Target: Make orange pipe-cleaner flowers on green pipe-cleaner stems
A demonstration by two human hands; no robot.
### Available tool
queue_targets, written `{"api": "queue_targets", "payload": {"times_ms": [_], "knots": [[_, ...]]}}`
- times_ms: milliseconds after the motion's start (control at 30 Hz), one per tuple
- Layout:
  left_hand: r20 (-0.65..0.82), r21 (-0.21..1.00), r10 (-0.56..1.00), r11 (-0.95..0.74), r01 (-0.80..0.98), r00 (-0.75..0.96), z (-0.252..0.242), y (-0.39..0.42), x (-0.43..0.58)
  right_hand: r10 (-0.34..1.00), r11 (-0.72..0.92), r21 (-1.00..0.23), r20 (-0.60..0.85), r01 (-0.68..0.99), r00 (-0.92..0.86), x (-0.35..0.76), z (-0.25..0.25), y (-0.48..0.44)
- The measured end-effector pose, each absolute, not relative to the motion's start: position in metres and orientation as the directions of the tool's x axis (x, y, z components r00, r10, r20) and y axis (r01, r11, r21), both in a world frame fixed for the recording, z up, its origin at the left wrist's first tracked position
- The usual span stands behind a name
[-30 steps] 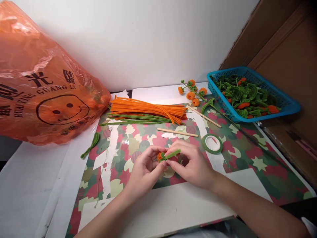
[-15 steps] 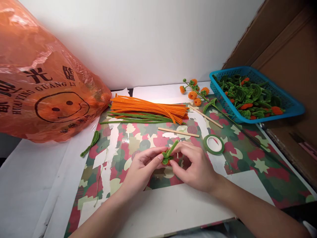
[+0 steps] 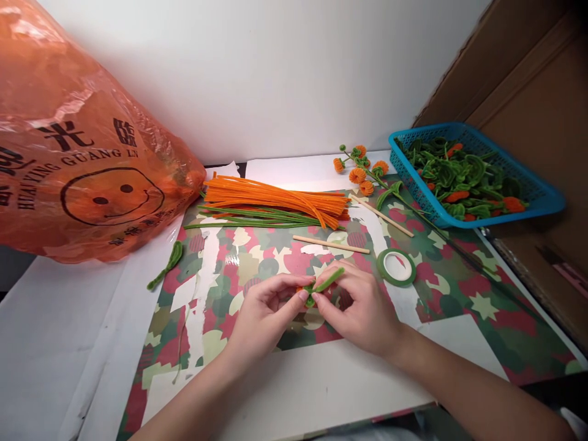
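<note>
Between my hands, over the patterned board, is a small pipe-cleaner flower [image 3: 311, 300], green on top with a bit of orange at its left side. A green stem [image 3: 331, 280] sticks out of it toward the upper right. My left hand [image 3: 269, 309] pinches the flower between thumb and fingers. My right hand [image 3: 361, 306] is closed at the flower's right side, thumb and fingertips on the green part by the stem's base. Fingers cover much of the flower. Beyond my right hand lies a roll of green tape [image 3: 411, 277].
Orange pipe cleaners [image 3: 271, 199] and green ones [image 3: 266, 218] lie behind. Two wooden sticks [image 3: 331, 244] rest near a finished flower branch [image 3: 357, 176]. A blue basket [image 3: 441, 211] of green and orange pieces stands right, an orange bag [image 3: 105, 122] left, near a green leaf piece [image 3: 171, 260].
The green stem has tilted from nearly upright toward the right. My right thumb has come in closer to my left thumb at the flower.
</note>
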State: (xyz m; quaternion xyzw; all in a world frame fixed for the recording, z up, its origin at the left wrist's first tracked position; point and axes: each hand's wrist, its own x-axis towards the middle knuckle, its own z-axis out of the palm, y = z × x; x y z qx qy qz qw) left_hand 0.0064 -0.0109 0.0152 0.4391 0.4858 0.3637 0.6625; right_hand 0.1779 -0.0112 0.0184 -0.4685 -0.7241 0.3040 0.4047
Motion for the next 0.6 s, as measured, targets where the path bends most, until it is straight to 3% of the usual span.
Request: {"api": "queue_targets", "payload": {"times_ms": [233, 300, 367, 467, 600], "knots": [[-0.319, 0.93, 0.917, 0.352, -0.108, 0.24, 0.016, -0.014, 0.008, 0.868, 0.49, -0.693, 0.445, 0.529, -0.221, 0.171, 0.007, -0.015], [-0.335, 0.924, 0.918, 0.364, -0.117, 0.212, 0.015, -0.014, 0.008, 0.875, 0.476, -0.717, 0.445, 0.509, -0.191, 0.17, 0.006, -0.017], [-0.331, 0.926, 0.929, 0.353, -0.131, 0.164, 0.014, -0.014, 0.008, 0.932, 0.362, -0.825, 0.333, 0.435, -0.145, 0.169, 0.006, -0.018], [-0.311, 0.93, 0.942, 0.329, -0.164, 0.125, 0.013, -0.013, 0.009, 0.994, 0.06, -0.968, 0.036, 0.243, -0.101, 0.168, 0.008, -0.018], [-0.255, 0.946, 0.961, 0.271, -0.176, 0.108, 0.011, -0.014, 0.012, 0.966, -0.226, -0.973, -0.231, 0.056, -0.118, 0.168, 0.009, -0.016]]}}
